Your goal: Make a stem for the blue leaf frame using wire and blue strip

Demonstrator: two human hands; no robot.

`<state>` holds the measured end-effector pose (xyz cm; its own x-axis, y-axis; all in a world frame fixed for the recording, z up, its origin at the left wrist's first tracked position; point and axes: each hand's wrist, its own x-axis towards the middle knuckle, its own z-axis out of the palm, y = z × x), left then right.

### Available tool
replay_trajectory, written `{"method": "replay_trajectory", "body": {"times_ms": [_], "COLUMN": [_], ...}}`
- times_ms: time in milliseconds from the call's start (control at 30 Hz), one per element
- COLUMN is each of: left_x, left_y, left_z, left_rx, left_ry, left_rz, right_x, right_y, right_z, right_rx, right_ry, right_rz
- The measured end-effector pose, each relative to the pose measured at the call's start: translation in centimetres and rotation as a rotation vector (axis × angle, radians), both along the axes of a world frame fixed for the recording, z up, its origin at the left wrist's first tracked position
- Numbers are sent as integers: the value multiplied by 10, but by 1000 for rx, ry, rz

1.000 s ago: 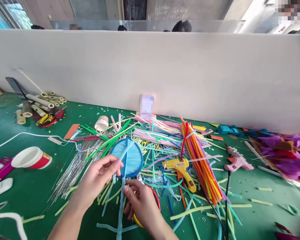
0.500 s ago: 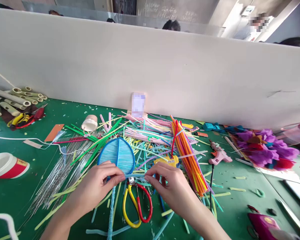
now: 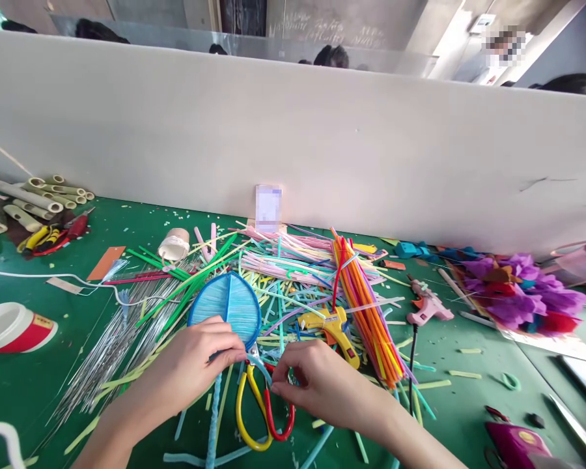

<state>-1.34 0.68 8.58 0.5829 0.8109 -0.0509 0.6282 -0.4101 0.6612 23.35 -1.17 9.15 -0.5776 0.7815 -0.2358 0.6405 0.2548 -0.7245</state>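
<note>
My left hand [image 3: 208, 355] is closed in a pinch on one end of a short light blue pipe cleaner [image 3: 260, 367]. The strip bends down toward my right hand [image 3: 310, 384], whose thumb and fingers are closed near its other end; the exact contact there is hidden. Just behind my left hand lies a round leaf-shaped fan [image 3: 227, 299], with a dark blue rim and light blue strands, on a twisted blue stem [image 3: 213, 417]. Below the hands are scissors [image 3: 247, 407] with one yellow and one red handle.
Around lie loose pipe cleaners, an orange bundle [image 3: 366, 312], silver wires [image 3: 107, 358], a yellow glue gun [image 3: 339, 329] and a pink one [image 3: 427, 303]. Paper cup [image 3: 41, 329] and bamboo pieces [image 3: 34, 202] stand left; purple flowers [image 3: 522, 293] right. A white partition [image 3: 283, 130] rises behind.
My right hand has moved down and slightly left, so the light blue strip, stretched level before, now bends downward. My left hand keeps its pinch. The yellow glue gun shows more fully.
</note>
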Motion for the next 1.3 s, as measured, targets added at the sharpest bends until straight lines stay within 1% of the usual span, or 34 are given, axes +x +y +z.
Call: {"method": "replay_trajectory", "body": {"times_ms": [133, 300, 433, 533, 633, 733, 933, 1033, 1200, 1300], "left_x": [2, 7, 8, 9, 11, 14, 18, 20, 30, 33], "left_y": [-1, -4, -5, -5, -5, -6, -9, -13, -18, -20], "left_z": [2, 5, 4, 3, 4, 6, 12, 10, -1, -7], "left_rx": [-28, -67, -60, -72, -102, -129, -158, -139, 9, 71], "left_ry": [11, 4, 19, 29, 27, 30, 20, 19, 63, 45], "left_rz": [-1, 2, -11, -20, -37, -53, -115, -127, -160, -119], "right_x": [3, 6, 9, 13, 17, 18, 15, 11, 5, 5], "right_y": [-2, -5, -6, -5, -3, -1, 0, -2, -6, -8], "right_z": [-10, -18, -16, -11, -7, -9, -23, -29, -30, -27], "right_rx": [-63, -129, -144, -176, -247, -304, -378, -340, -215, -135], "right_ry": [24, 67, 92, 139, 186, 176, 162, 90, 22, 48], "right_rz": [9, 73, 76, 132, 183, 168, 118, 85, -20, -118]}}
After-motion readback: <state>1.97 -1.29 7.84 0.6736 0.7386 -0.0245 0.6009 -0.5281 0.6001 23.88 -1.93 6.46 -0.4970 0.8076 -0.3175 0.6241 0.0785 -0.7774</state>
